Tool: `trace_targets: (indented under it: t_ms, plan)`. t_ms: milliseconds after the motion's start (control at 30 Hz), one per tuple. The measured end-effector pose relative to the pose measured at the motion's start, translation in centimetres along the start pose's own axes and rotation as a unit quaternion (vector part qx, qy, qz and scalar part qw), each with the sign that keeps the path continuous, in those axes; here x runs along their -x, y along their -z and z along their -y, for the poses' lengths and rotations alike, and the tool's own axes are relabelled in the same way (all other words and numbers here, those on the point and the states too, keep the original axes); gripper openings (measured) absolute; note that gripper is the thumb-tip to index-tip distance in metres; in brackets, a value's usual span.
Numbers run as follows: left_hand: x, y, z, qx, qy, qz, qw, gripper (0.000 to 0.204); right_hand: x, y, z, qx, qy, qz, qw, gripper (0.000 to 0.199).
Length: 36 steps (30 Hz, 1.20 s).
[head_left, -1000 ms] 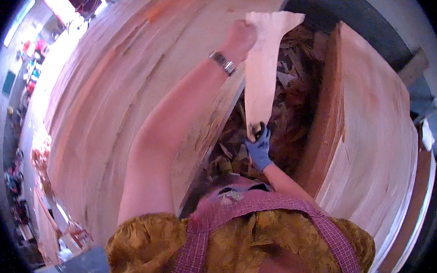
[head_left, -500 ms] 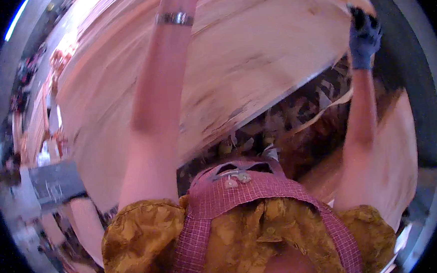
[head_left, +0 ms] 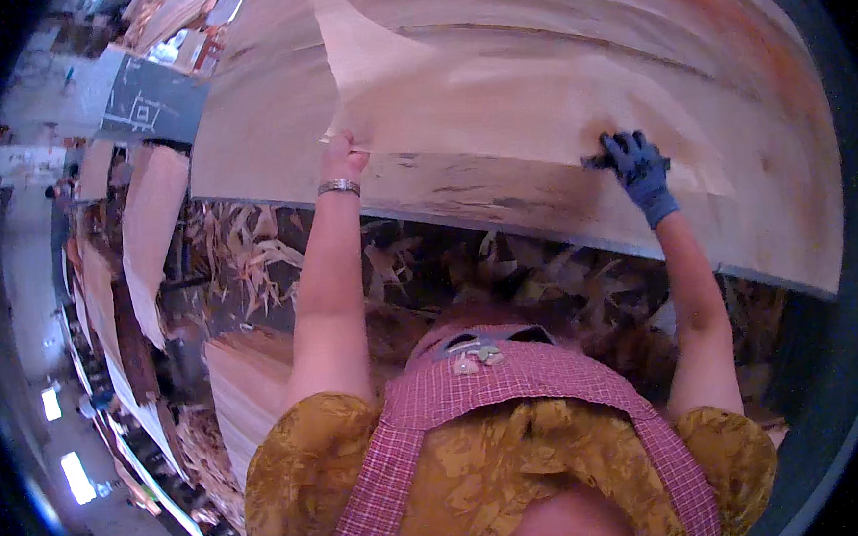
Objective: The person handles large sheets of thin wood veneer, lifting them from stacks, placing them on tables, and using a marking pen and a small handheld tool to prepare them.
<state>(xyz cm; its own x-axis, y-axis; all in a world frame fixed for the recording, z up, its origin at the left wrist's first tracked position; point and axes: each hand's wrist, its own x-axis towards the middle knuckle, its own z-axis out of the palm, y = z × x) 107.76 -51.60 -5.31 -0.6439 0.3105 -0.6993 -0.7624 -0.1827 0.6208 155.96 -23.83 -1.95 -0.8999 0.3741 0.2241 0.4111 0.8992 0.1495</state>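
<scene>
My bare left hand (head_left: 346,157), with a metal band at the wrist, is closed on the near edge of a thin pale wood veneer sheet (head_left: 507,96). A pointed, lifted flap of veneer (head_left: 361,41) rises beyond that hand. To the right, my right hand (head_left: 636,165) wears a blue-grey glove with dark fingers. Its fingers are apart and rest on the veneer close to the sheet's near edge. Under the sheet lies more veneer (head_left: 502,180), streaked with dark grain marks.
Torn veneer scraps (head_left: 251,254) lie below the near metal edge (head_left: 545,241). At left stand a dark board with chalk marks (head_left: 148,98) and a hanging veneer piece (head_left: 155,206). More stacked veneer (head_left: 245,387) sits near my left arm. A grey surface (head_left: 852,272) borders the right.
My view has turned, and the stack's near edge now runs across in front of me. Both hands have come closer to me. The left hand, cut off at the top before, now shows gripping veneer.
</scene>
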Motion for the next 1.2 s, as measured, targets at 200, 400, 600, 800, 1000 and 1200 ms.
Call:
trace_targets:
  t_ms: [200, 400, 600, 800, 1000, 1200]
  plan:
    - [-6.8, 9.3, 1.0, -0.015, -0.072, -0.007, 0.997, 0.016, 2.1, -2.3, 2.0, -0.086, 0.056, 0.051, 0.993, 0.04]
    - [0.5, 8.9, 1.4, -0.105, -0.134, -0.104, 0.98, 0.036, 2.8, -0.9, 4.1, -0.136, 0.077, 0.09, 0.983, 0.049]
    - [-0.4, 11.3, 2.8, -0.248, -0.255, -0.205, 0.912, 0.033, 4.5, -1.3, 4.9, -0.138, 0.068, 0.18, 0.972, 0.055]
    - [-3.8, 15.3, 3.8, -0.277, -0.286, -0.204, 0.895, 0.037, 8.4, -5.4, 5.1, -0.1, 0.064, 0.148, 0.982, 0.06]
    - [0.3, 12.7, 3.7, -0.288, -0.307, -0.157, 0.893, 0.042, 8.6, -1.7, 5.4, -0.011, -0.046, 0.163, 0.985, 0.06]
    - [-1.4, 15.4, 4.4, -0.34, -0.288, -0.221, 0.868, 0.042, 11.5, -3.1, 5.4, 0.02, -0.02, 0.215, 0.976, 0.066]
